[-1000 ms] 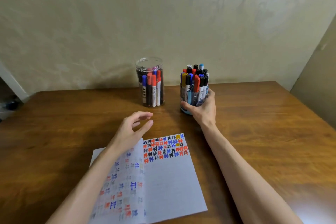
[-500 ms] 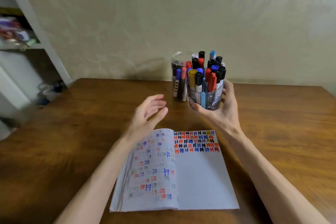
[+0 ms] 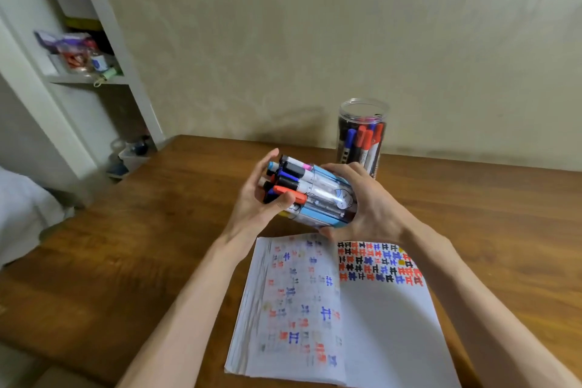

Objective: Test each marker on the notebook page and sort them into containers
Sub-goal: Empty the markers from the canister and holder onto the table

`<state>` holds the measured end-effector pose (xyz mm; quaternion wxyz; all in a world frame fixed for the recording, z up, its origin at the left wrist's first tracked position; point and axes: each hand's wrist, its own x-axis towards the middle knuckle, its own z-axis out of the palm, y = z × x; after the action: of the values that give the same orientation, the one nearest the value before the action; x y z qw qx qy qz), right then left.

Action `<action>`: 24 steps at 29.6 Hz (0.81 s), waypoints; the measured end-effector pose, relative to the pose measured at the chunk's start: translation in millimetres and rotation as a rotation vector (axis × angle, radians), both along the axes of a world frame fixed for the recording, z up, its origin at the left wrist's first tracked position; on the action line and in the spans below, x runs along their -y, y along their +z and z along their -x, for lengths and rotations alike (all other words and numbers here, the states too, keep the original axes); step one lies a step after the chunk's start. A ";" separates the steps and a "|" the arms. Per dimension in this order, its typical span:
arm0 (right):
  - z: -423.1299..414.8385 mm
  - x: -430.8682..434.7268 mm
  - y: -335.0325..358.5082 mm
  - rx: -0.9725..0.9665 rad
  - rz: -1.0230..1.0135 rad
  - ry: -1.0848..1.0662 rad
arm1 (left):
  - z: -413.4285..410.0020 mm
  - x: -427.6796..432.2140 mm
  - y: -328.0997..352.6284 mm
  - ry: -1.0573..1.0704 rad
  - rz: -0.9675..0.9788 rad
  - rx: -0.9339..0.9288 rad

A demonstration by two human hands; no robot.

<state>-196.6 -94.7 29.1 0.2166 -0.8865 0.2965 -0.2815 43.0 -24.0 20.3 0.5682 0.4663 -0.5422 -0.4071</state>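
A clear cup with blue stripes [image 3: 324, 198], full of several markers [image 3: 288, 178], is tipped on its side above the table, mouth to the left. My right hand [image 3: 368, 205] grips its base end. My left hand [image 3: 255, 198] is cupped round the marker caps that stick out of the mouth, thumb on an orange marker. Below lies the open notebook [image 3: 378, 318], its right page marked along the top with rows of red, blue and black signs. A tall clear jar [image 3: 362, 135] with more markers stands upright near the wall.
The wooden table [image 3: 141, 246] runs up to a pale wall at the back. A white shelf unit [image 3: 94, 66] with small items stands at the left, beyond the table's left edge. A white cloth [image 3: 22, 205] lies at far left.
My right hand has tipped the cup from upright onto its side and moved it lower left. My left hand, free before, has closed round the marker caps. The camera swung left.
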 end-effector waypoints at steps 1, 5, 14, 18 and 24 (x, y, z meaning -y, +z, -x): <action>1.4 1.2 1.3 -0.017 0.006 0.002 | -0.6 2.5 -0.6 -0.001 -0.009 0.004; 7.8 13.8 4.8 0.013 -0.033 0.029 | 3.0 17.4 -5.8 0.022 -0.032 0.018; 12.8 23.7 -8.3 0.452 -0.374 -0.018 | 7.0 43.7 -31.4 0.114 -0.275 -0.132; 8.9 22.3 -13.0 0.593 -0.486 -0.125 | 14.1 47.3 -31.2 0.064 -0.339 -0.177; -5.1 20.3 -16.9 0.680 -0.572 -0.298 | 16.5 49.3 -32.3 0.088 -0.262 -0.232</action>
<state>-191.5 -114.9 12.2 0.4945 -0.5964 0.3985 -0.4909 26.6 -73.3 -12.0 0.5786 0.5098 -0.3943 -0.4999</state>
